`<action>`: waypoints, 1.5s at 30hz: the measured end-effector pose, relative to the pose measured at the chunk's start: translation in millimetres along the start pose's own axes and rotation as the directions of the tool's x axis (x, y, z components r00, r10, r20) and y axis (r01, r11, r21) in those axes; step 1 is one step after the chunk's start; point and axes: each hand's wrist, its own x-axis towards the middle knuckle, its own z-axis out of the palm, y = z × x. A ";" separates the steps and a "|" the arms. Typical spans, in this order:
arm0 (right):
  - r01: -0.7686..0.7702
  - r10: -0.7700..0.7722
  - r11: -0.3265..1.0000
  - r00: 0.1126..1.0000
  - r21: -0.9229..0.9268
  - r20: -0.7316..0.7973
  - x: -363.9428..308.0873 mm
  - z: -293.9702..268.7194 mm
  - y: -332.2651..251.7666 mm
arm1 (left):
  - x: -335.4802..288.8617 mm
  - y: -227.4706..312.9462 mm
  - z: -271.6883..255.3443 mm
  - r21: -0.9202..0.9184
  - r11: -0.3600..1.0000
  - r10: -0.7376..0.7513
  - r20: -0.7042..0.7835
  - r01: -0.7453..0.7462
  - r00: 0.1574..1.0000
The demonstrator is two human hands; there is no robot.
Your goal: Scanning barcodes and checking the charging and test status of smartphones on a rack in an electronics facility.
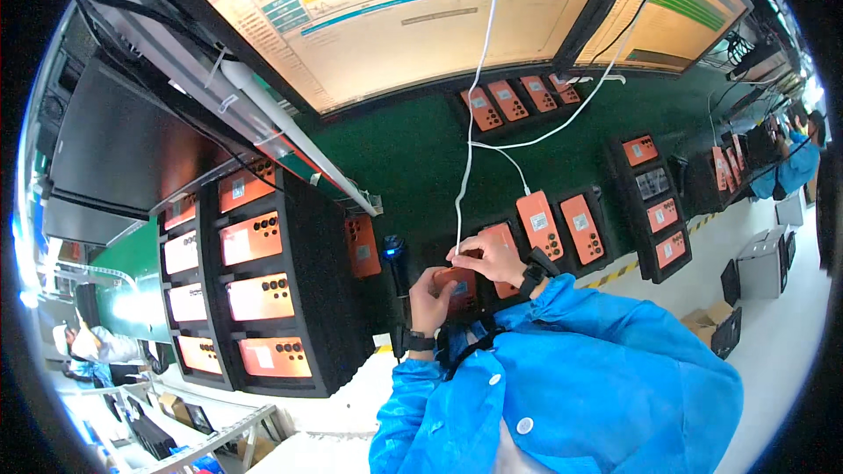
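Observation:
My left hand (428, 305) grips the left edge of an orange phone (460, 291), its thumb across the top. Above that phone's upper end, my right hand (493, 258) pinches the end of a white cable (459, 219). Whether the plug sits in the phone is hidden by the fingers. Beside it a second orange phone (504, 235) is partly covered by my right hand. Farther right lie a phone with a white cable at its top end (537, 221) and another phone (581, 228), camera lenses facing up, in black holders.
Black trays (327, 347) of orange phones are stacked at left. A handheld scanner (395, 263) stands beside my left hand. Two monitors (421, 35) rise behind the green bench (386, 154). Another black tray (652, 259) stands right; a co-worker in blue (795, 167) is beyond.

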 end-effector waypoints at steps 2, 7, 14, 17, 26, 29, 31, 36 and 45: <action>0.003 -0.003 0.999 1.000 -0.034 0.025 -1.5 1.2 -6.5 | -3.9 6.4 -0.4 0.015 1.000 -0.017 0.000 0.017 1.000; 0.136 -0.086 0.908 0.986 -0.397 0.141 0.9 -7.3 -14.1 | -5.1 10.4 3.3 0.054 0.998 -0.020 0.014 0.019 1.000; 0.086 -0.098 0.928 0.995 -0.363 -0.015 -13.6 -3.7 -26.6 | 0.2 -9.8 1.0 0.012 1.000 -0.014 0.021 0.014 1.000; 0.055 -0.138 0.959 0.947 -0.277 -0.290 -9.7 -18.8 22.7 | 37.1 -25.7 5.5 -0.023 1.000 -0.002 -0.020 0.002 1.000; -0.488 -0.085 0.375 0.828 -0.788 -0.554 9.5 -114.1 120.1 | 45.5 -3.1 22.5 0.327 0.935 0.216 -0.222 -0.136 0.951; -0.461 0.060 0.474 0.867 -0.750 -0.495 15.7 -114.6 111.9 | 32.0 -16.9 22.7 0.438 0.895 0.205 -0.239 -0.083 0.949; -0.362 -0.192 0.588 0.806 -0.724 -0.559 4.2 -117.5 113.5 | 45.2 -18.8 26.5 0.567 0.801 0.348 -0.179 -0.193 0.920; -0.333 -0.139 0.689 0.811 -0.644 -0.568 -21.0 -123.0 81.8 | 96.0 -32.9 31.0 0.689 0.724 0.187 -0.216 0.014 0.958; -0.164 -0.260 0.868 0.654 -0.469 -0.710 -62.3 -139.4 80.4 | 151.7 -58.5 23.9 0.552 0.796 -0.053 -0.341 0.246 0.939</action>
